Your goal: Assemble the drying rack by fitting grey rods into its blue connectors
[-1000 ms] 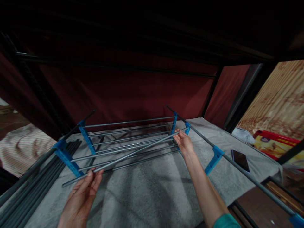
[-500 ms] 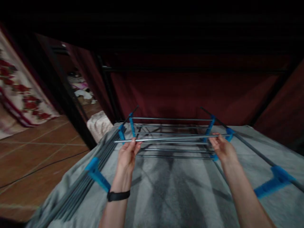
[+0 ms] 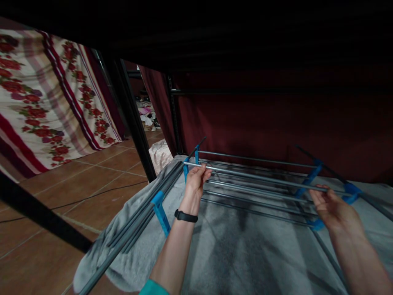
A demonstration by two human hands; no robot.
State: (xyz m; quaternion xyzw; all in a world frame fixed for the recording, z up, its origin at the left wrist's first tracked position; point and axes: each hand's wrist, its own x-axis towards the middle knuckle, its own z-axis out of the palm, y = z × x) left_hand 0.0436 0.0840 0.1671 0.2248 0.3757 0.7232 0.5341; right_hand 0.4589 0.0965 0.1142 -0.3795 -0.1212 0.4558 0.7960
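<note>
A thin grey metal rod point(image 3: 260, 177) runs across the view, held at both ends. My left hand point(image 3: 196, 180), with a black band on the wrist, grips its left end beside a blue plastic bracket point(image 3: 186, 169). My right hand point(image 3: 333, 209) grips its right end close to another blue bracket point(image 3: 310, 178). The rod sits just above a rack of several parallel grey rods point(image 3: 251, 196) fixed between the blue brackets, lying on a grey blanket point(image 3: 239, 254).
A bundle of grey rods with a blue bracket point(image 3: 159, 209) lies along the blanket's left edge. A black metal frame post point(image 3: 135, 127) stands left of it. Dark red cloth point(image 3: 276, 123) hangs behind. Brown tiled floor point(image 3: 61, 196) and a flowered cloth point(image 3: 46, 98) lie to the left.
The view has swung to the left, bringing the floor and flowered cloth in. Both hands raised the rod from a slant to level across the rack and keep hold of it.
</note>
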